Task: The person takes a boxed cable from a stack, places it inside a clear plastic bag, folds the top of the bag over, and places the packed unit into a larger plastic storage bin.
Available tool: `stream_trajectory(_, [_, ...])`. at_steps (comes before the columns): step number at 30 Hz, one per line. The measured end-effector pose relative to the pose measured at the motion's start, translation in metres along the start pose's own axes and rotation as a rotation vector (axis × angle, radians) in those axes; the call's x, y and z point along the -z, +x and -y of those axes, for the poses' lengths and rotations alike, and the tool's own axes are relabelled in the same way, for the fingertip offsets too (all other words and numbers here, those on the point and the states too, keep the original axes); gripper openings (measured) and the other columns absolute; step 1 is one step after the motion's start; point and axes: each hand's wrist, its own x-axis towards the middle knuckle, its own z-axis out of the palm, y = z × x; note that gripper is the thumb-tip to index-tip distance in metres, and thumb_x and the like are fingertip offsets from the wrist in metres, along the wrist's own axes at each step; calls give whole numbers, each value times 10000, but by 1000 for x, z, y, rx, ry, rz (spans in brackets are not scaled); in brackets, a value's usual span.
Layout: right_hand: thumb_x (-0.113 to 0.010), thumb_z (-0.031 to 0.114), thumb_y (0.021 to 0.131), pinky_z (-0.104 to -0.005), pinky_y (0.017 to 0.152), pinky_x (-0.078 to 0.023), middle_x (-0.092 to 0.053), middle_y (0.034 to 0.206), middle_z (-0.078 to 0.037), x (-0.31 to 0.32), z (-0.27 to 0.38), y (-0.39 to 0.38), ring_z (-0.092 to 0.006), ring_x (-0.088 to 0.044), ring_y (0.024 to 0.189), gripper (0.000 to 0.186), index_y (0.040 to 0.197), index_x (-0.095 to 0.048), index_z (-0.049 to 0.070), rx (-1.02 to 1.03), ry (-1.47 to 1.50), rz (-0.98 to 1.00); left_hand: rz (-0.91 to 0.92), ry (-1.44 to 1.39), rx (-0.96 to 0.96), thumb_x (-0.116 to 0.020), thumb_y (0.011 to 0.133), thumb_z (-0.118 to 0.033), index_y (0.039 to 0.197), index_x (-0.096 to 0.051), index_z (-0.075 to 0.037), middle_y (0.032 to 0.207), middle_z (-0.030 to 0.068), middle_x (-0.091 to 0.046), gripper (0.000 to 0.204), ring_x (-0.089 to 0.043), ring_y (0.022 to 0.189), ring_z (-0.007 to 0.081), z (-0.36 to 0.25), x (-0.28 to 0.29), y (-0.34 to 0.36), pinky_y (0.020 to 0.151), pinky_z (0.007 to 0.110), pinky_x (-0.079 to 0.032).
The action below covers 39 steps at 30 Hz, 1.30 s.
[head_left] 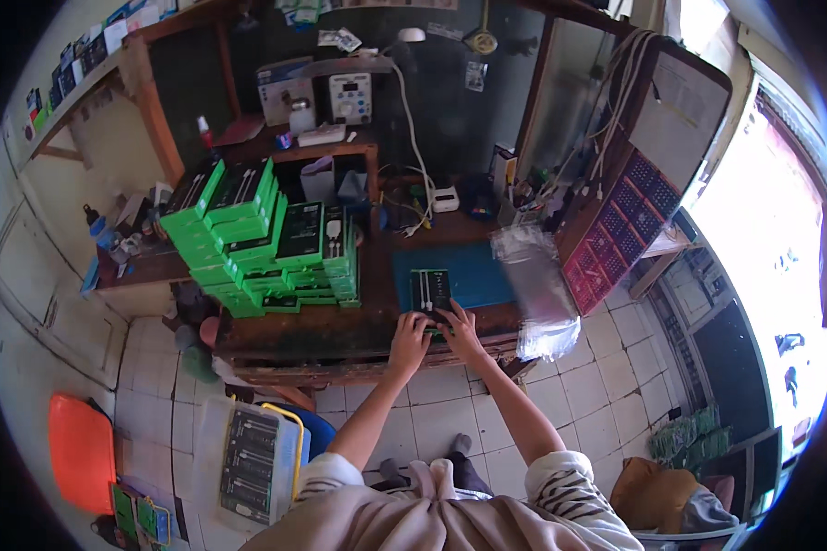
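Note:
A flat black box with green edges and a picture of a white cable on its face lies on the blue mat, close to the table's near edge. At the box's near left corner, my left hand has its fingers curled against the edge. My right hand grips the near right corner, fingertips on the top face. Both thumbs are hard to make out. To the right of the mat, a pile of clear plastic sleeves hangs partly over the table edge.
Stacks of similar green-edged boxes rise on the table's left. A clear bin with more boxes stands on the floor at lower left, near an orange chair. A bench power supply sits on the rear shelf; pink and purple card sheets hang right.

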Motion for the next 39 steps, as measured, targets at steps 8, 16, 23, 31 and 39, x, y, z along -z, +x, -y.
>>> stream_trajectory(8, [-592, 111, 771, -457, 954, -301, -418, 1240, -174, 101, -86, -31, -373, -366, 1115, 335, 1100, -545, 73, -77, -110, -262, -79, -284, -35, -632, 682, 2, 1014, -512, -68, 1011, 120, -488, 360, -442, 1046, 313, -87, -73, 29, 920, 414, -356])
stream_trajectory(16, [-618, 127, 722, -467, 929, -313, -440, 1147, -215, 133, -182, -36, -385, -374, 1089, 518, 1165, -386, -4, -101, -288, -169, 199, -54, -3, -652, 721, -144, 1218, -382, -29, 1218, 159, -417, 577, -354, 1195, 319, -114, -188, 57, 991, 523, -256])
stream_trajectory(23, [-541, 38, 756, -424, 842, -377, -548, 955, -169, 148, -178, -32, -332, -472, 955, 241, 995, -532, 7, -160, -154, -277, 215, 64, -33, -612, 779, -246, 1275, -326, -4, 1283, 175, -365, 622, -326, 1226, 321, -126, -214, 50, 999, 545, -220])
stream_trajectory(31, [-594, 39, 730, -399, 774, -357, -527, 845, -122, 173, -172, 1, -320, -459, 839, 117, 831, -536, 33, -98, 29, -480, -24, -134, 158, -569, 828, -314, 1259, -358, 21, 1253, 205, -390, 585, -383, 1176, 334, -137, -209, 80, 982, 441, -306])
stream_trajectory(39, [-637, 65, 709, -399, 792, -360, -554, 889, -78, 172, -119, 6, -290, -451, 899, 113, 810, -587, 56, 23, 136, -432, 143, -1399, 970, -540, 857, -364, 1253, -397, -58, 1137, 110, -539, 521, -522, 1028, 177, -126, -170, 115, 875, 317, -425])
